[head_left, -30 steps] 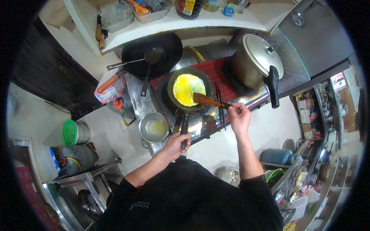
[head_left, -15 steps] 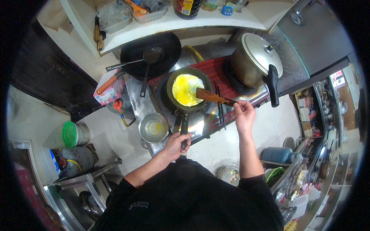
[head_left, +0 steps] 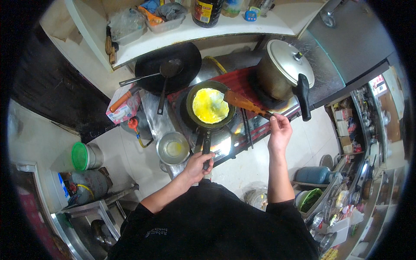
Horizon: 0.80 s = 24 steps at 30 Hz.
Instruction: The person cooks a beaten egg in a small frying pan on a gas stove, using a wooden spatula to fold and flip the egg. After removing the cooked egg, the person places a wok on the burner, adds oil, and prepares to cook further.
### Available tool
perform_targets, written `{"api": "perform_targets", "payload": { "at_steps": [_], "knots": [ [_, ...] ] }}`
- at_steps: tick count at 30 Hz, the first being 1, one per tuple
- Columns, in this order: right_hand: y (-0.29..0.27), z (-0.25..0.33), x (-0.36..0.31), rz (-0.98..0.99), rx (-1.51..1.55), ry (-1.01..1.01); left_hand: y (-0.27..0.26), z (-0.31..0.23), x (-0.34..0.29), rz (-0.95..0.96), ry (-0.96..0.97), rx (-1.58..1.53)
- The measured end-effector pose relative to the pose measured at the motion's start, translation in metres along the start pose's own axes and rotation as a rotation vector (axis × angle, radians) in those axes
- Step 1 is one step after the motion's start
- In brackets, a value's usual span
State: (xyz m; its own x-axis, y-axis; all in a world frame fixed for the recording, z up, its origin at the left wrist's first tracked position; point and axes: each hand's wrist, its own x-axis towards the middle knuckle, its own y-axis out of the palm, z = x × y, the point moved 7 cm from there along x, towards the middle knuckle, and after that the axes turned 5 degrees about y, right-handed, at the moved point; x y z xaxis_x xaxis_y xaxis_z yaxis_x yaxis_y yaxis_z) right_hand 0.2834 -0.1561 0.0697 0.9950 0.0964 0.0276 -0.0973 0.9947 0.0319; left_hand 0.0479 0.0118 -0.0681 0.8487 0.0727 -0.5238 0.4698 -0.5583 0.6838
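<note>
Head: spatula (head_left: pixel 246 103), yellow label (head_left: pixel 203 13), seemingly lettered

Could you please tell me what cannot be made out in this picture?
- Head view: underside of the yellow food, hidden against the frying pan.
- Head view: any flame beneath, covered by the pan.
- Head view: the gripped part of the pan handle, behind the left hand.
- Head view: contents of the tall pot, under its lid.

kitchen — stove (head_left: pixel 242 81), frying pan (head_left: pixel 209 84), wok (head_left: pixel 187 54), lidded pot (head_left: pixel 274 78)
</note>
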Motion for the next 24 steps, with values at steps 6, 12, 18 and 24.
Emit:
{"api": "perform_targets", "payload": {
  "at_steps": [6,12,18,24],
  "knots": [
    [0.0,0.007,0.001,-0.003,0.077,-0.059,0.003,-0.002,0.001,0.048,0.023,0.028],
    [0.009,0.0,0.0,0.031,-0.221,-0.058,0.002,-0.002,0.001,0.077,0.07,0.037],
    [0.005,0.006,-0.001,0.025,-0.331,-0.149,0.001,0.001,0.003,0.112,0.069,-0.015],
    [0.001,0.006,0.002,0.009,-0.371,-0.196,0.003,-0.003,-0.001,0.097,0.098,0.033]
  ]
}}
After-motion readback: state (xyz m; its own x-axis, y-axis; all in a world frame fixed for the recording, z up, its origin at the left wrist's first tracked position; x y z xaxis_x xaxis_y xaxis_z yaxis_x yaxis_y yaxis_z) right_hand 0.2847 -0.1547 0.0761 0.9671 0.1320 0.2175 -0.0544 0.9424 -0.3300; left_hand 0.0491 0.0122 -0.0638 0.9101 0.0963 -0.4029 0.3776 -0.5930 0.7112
